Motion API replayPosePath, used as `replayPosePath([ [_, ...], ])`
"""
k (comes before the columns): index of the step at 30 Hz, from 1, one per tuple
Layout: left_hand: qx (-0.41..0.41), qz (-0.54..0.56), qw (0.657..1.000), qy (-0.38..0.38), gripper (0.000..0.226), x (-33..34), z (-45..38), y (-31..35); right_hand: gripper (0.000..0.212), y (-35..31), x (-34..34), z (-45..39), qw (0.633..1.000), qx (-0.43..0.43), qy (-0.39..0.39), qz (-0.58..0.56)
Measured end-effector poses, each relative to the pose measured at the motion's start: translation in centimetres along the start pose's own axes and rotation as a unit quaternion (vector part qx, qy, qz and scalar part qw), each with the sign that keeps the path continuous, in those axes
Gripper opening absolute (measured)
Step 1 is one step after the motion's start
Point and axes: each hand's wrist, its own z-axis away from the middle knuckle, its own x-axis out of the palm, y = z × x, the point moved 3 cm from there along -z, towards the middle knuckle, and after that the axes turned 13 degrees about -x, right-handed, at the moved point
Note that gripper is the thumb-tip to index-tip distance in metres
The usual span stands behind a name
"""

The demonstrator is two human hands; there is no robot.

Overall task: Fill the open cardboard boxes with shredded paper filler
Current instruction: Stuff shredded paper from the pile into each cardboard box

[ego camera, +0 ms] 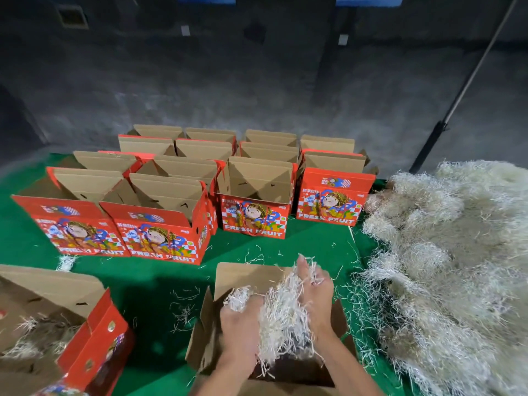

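White shredded paper [281, 312] pressed between left hand [241, 324], right hand [315, 292] over open box [208, 332]; red boxes [160, 224] behind.

The open box [245, 284] nearest the person serves as the landmark: both hands — left hand [241, 324], right hand [315, 292] — are over its mouth, a clump of shredded paper [281, 310] pressed between them. Right of it lies the big filler heap [445, 270]. Left of it stands another open box [57, 318] (some shreds inside). Behind it, rows of open boxes [200, 181] — all on the mat [160, 284].
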Motion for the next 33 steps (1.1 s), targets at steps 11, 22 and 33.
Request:
replayPosePath([
  [11, 0.098, 0.022, 0.993, -0.068, 0.059, 1.5, -0.9, 6.9, 0.018, -3.9, 0.3, 9.2, 0.966, -0.197, -0.061, 0.159],
  [22, 0.112, -0.074, 0.991, 0.002, 0.069, -1.4, 2.2, 2.1, 0.037, -0.3, 1.0, 0.2, 0.981, -0.130, -0.039, 0.139],
  [33, 0.065, 0.008, 0.997, -0.028, 0.044, 1.1, -1.0, 8.5, 0.026, -5.8, 1.7, 8.0, 0.942, -0.312, -0.085, 0.093],
])
